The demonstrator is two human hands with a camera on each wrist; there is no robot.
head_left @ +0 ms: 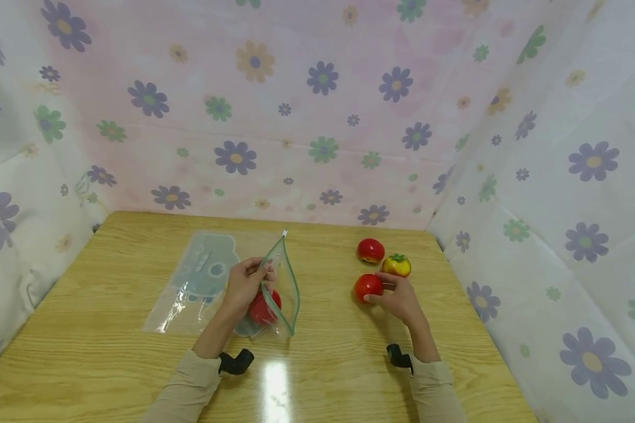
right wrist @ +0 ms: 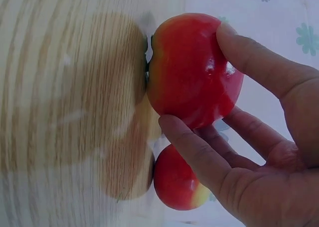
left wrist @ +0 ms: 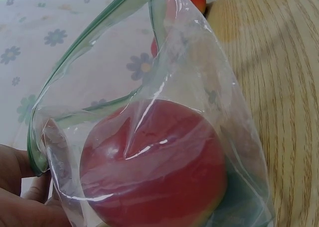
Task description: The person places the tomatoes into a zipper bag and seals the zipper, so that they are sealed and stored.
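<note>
My left hand (head_left: pixel 246 285) pinches the green-edged rim of a clear zip bag (head_left: pixel 169 311), whose mouth gapes toward the right. Inside the bag, behind the film, lies a large red tomato (left wrist: pixel 154 162), partly covered by that hand in the head view. To the right, the thumb and fingers of my right hand (head_left: pixel 402 299) hold another red tomato (head_left: pixel 367 288) by its sides. Its green-leaved, yellowish end faces the tabletop in the right wrist view. Just behind it sit a yellow tomato (head_left: pixel 396 267) with a green top and a red tomato (head_left: pixel 371 250).
The bag lies on a wood-grain table (head_left: pixel 328 376) and has a blue-grey printed picture. A white zip slider (head_left: pixel 284 233) sits at the far end of its rim. Flower-printed curtains (head_left: pixel 323 117) close off the back and both sides. Black wrist mounts (head_left: pixel 236 361) stick out near the cuffs.
</note>
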